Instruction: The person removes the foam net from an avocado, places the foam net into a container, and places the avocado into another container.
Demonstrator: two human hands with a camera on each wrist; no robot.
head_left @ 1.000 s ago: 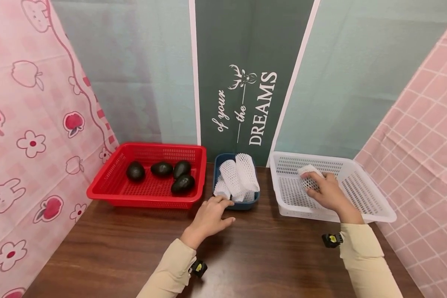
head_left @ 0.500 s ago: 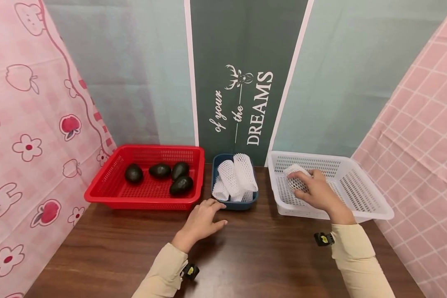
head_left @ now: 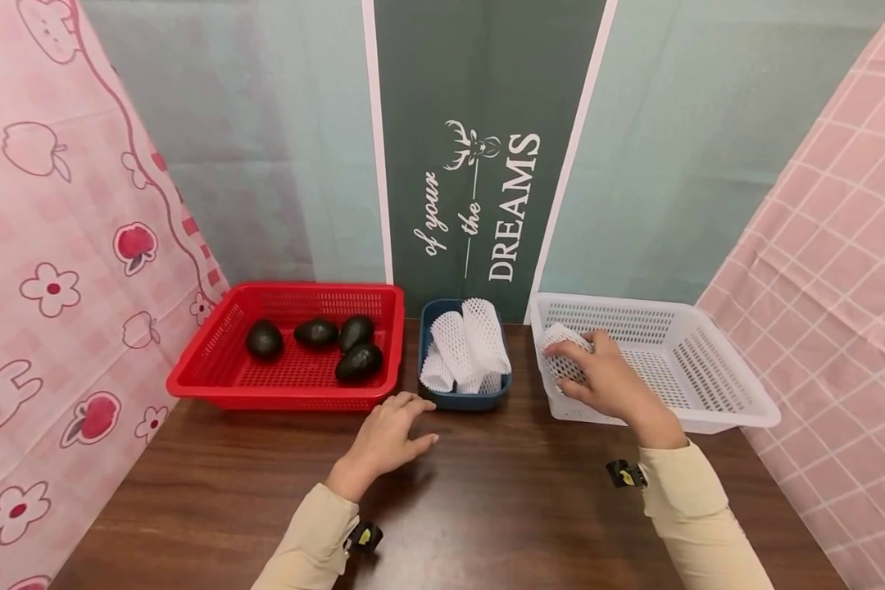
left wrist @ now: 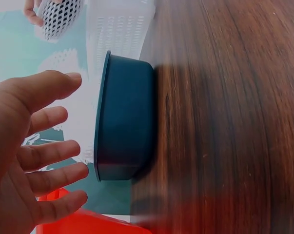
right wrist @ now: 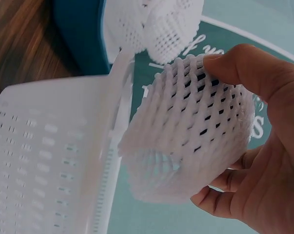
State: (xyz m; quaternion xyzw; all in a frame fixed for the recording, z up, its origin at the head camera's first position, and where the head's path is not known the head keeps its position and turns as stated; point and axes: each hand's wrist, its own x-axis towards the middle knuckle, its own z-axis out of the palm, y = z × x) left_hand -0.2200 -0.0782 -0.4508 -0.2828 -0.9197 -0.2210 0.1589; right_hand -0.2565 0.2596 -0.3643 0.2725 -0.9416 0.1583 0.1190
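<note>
My right hand grips a white foam net sleeve with something dark showing through its holes, likely an avocado. It is held over the left end of the white basket, thumb on one side and fingers on the other. The sleeve's open end shows in the right wrist view. My left hand holds nothing; its fingers are spread and relaxed near the front of the blue bin. Several white foam net sleeves lie piled in that bin.
At the left stands a red basket with several dark avocados in it. All three containers stand on a brown wooden table against a green backdrop. Pink cloths hang at both sides.
My right hand has moved left with the netted item, from the middle of the white basket to its left end. The left hand has drawn back slightly left from the blue bin.
</note>
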